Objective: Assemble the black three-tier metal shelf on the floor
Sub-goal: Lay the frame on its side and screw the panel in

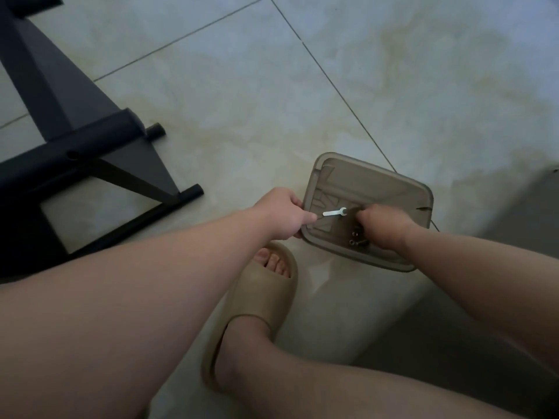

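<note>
1. The black shelf lies on its side in the upper left of the frame. A flat dark panel runs down from the top left corner to round black tubes. Two tube ends stick out toward the middle of the picture.
2. The shelf rests on a pale tiled floor, with thin dark grout lines crossing the upper half.
3. A see-through brownish plastic tray with rounded corners sits at centre right, well apart from the shelf.
4. A small pale wrench lies flat inside the tray, its open end pointing to the right of the frame.
5. A few small dark screws lie in the tray's lower part, just beside the right hand.
6. The left hand comes in from the lower left and grips the tray's left rim. Its fingers are curled under the edge and the thumb lies on top, pointing at the wrench handle.
7. The right hand comes in from the right edge and reaches down into the tray, knuckles up and fingers curled under. Its fingertips are close to the wrench's open end. Whether it has hold of anything cannot be told, since the fingertips are hidden.
8. A foot in a beige slipper stands in the lower middle of the frame. Its toes are just below the tray's lower left corner.
</note>
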The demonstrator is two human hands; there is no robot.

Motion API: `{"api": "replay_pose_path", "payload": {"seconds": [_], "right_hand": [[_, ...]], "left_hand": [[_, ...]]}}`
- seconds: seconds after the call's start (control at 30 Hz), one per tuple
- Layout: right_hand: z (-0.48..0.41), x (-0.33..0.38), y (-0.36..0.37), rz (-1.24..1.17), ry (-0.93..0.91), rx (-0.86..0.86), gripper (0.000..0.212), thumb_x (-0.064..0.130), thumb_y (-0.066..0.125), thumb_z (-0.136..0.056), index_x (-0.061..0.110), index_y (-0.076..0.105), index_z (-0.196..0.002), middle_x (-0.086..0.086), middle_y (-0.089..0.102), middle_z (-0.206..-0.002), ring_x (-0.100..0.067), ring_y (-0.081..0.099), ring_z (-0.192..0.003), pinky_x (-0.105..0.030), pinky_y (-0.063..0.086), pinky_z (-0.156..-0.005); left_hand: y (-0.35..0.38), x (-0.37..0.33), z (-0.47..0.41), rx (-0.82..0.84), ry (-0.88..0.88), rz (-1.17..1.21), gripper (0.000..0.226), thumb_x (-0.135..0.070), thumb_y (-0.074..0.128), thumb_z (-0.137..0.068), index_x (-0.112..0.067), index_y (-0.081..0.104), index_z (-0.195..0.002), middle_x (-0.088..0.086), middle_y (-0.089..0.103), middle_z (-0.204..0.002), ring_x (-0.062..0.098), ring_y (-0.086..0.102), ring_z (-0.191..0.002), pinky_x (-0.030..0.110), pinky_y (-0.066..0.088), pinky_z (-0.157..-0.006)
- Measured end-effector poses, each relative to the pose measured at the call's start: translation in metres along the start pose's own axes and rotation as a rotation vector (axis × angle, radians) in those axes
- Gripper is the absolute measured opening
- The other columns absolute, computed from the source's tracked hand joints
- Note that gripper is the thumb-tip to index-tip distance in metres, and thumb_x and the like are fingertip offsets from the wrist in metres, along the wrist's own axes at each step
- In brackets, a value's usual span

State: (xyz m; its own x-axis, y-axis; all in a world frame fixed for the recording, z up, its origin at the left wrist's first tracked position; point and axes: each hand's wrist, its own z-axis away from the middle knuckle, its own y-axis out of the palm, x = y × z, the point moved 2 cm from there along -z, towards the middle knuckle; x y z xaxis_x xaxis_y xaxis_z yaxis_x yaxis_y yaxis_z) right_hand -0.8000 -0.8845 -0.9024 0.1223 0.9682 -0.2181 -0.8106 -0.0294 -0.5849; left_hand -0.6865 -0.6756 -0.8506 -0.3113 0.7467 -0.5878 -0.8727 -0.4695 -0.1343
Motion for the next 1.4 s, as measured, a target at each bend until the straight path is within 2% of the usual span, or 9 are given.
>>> {"api": "replay_pose_path", "payload": {"seconds": [0.1,0.27,0.5,0.63,0.77,1.0,1.13,1.3,1.4], "right_hand": [[0.010,-0.004,-0.019,-0.132,0.064,-0.032,0.019,0.020,0.059,-0.095,0.015,0.064,-0.113,-0.011,0.067,-0.115,-0.033,0.067,-0.104,-0.034,0.048,-0.073],[0.049,-0.004,-0.071,-0.303,0.106,-0.122,0.005,0.015,0.057,-0.091,0.020,0.059,-0.093,-0.012,0.067,-0.109,-0.033,0.065,-0.099,-0.034,0.051,-0.077],[0.148,0.022,-0.162,-0.543,0.123,-0.374,0.028,0.006,0.051,-0.092,0.020,0.066,-0.112,-0.012,0.069,-0.113,-0.032,0.063,-0.103,-0.031,0.048,-0.081],[0.216,0.058,-0.208,-0.713,0.005,-0.548,0.024,0.005,0.051,-0.094,0.027,0.060,-0.091,-0.002,0.066,-0.092,-0.025,0.058,-0.083,-0.029,0.042,-0.070],[0.273,0.111,-0.238,-0.854,-0.175,-0.599,0.036,0.007,0.052,-0.095,0.036,0.065,-0.077,0.023,0.058,-0.081,-0.011,0.060,-0.073,-0.023,0.042,-0.064],[0.317,0.171,-0.260,-1.136,-0.267,-0.666,0.017,0.015,0.061,-0.093,0.030,0.069,-0.090,0.005,0.070,-0.085,-0.017,0.072,-0.082,-0.035,0.061,-0.077],[0.308,0.202,-0.249,-1.262,-0.238,-0.641,0.015,0.014,0.057,-0.097,0.019,0.072,-0.097,0.004,0.071,-0.080,-0.011,0.071,-0.072,-0.041,0.060,-0.087],[0.286,0.231,-0.242,-1.307,-0.240,-0.629,0.023,0.010,0.052,-0.097,0.025,0.063,-0.084,0.004,0.070,-0.074,0.000,0.064,-0.055,-0.033,0.060,-0.070],[0.266,0.230,-0.240,-1.286,-0.198,-0.617,0.020,0.008,0.052,-0.097,0.024,0.058,-0.086,0.001,0.071,-0.079,0.002,0.063,-0.053,-0.017,0.050,-0.050]], "left_hand": [[-0.008,-0.006,0.013,0.006,-0.034,-0.040,0.017,-0.027,0.068,-0.095,-0.012,0.061,-0.100,0.015,0.069,-0.104,0.027,0.071,-0.087,0.033,0.049,-0.069],[-0.041,-0.024,0.060,-0.014,-0.047,-0.196,0.036,-0.029,0.063,-0.098,-0.003,0.063,-0.122,0.016,0.069,-0.119,0.032,0.068,-0.109,0.043,0.057,-0.092],[-0.096,-0.050,0.168,-0.193,0.123,-0.334,0.018,-0.032,0.064,-0.094,-0.015,0.068,-0.099,0.013,0.073,-0.107,0.031,0.073,-0.092,0.034,0.054,-0.073],[-0.119,-0.046,0.239,-0.230,0.192,-0.317,0.013,-0.034,0.064,-0.091,-0.021,0.065,-0.093,0.008,0.073,-0.101,0.024,0.070,-0.076,0.036,0.056,-0.071],[-0.137,-0.024,0.291,-0.228,0.174,-0.220,0.016,-0.038,0.063,-0.092,-0.024,0.066,-0.101,-0.004,0.072,-0.100,0.015,0.073,-0.078,0.031,0.055,-0.072],[-0.163,-0.003,0.324,-0.490,0.219,-0.002,0.011,-0.029,0.067,-0.092,-0.019,0.066,-0.088,-0.001,0.070,-0.086,0.016,0.060,-0.069,0.023,0.038,-0.054],[-0.181,0.005,0.323,-0.564,0.245,-0.042,0.018,-0.023,0.067,-0.088,-0.015,0.062,-0.073,0.004,0.058,-0.074,0.022,0.049,-0.067,0.027,0.038,-0.065],[-0.200,0.006,0.307,-0.621,0.244,-0.093,0.010,-0.025,0.065,-0.090,-0.022,0.059,-0.082,0.003,0.052,-0.084,0.020,0.046,-0.076,0.031,0.038,-0.075],[-0.209,0.004,0.291,-0.600,0.224,-0.134,0.010,-0.024,0.064,-0.092,-0.020,0.061,-0.083,0.005,0.054,-0.085,0.023,0.048,-0.078,0.031,0.040,-0.075]]}}
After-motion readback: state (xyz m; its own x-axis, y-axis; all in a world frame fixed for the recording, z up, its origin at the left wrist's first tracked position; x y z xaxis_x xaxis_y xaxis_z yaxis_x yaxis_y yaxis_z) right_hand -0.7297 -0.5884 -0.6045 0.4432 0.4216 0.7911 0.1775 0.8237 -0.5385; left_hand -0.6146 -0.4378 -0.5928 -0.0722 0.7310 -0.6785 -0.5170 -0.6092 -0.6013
